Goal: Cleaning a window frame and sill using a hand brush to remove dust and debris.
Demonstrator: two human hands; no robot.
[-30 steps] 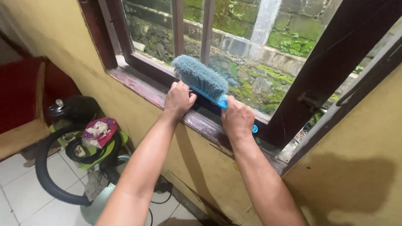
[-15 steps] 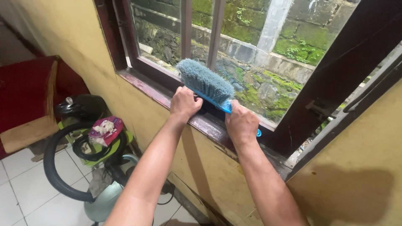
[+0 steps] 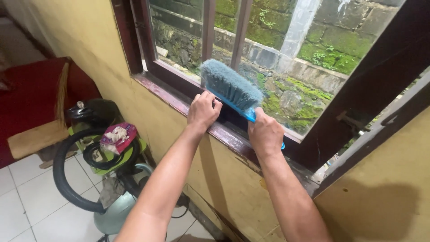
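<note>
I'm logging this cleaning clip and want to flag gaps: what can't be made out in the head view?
- Brush handle: mostly wrapped by the right hand; only a blue tip shows.
- Left hand fingertips: curled out of sight over the window sill, beneath the brush.
- Vacuum cleaner: base cut off by the bottom edge.
- Pink packet on the vacuum cleaner: contents too small to tell.

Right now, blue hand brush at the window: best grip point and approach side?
Grip the brush by its narrow blue handle at the lower right end, coming from the room side above the sill. The bristle head is wide and soft; the handle is slim and rigid. The right hand is wrapped there, while the left hand steadies the head's near edge.
</note>
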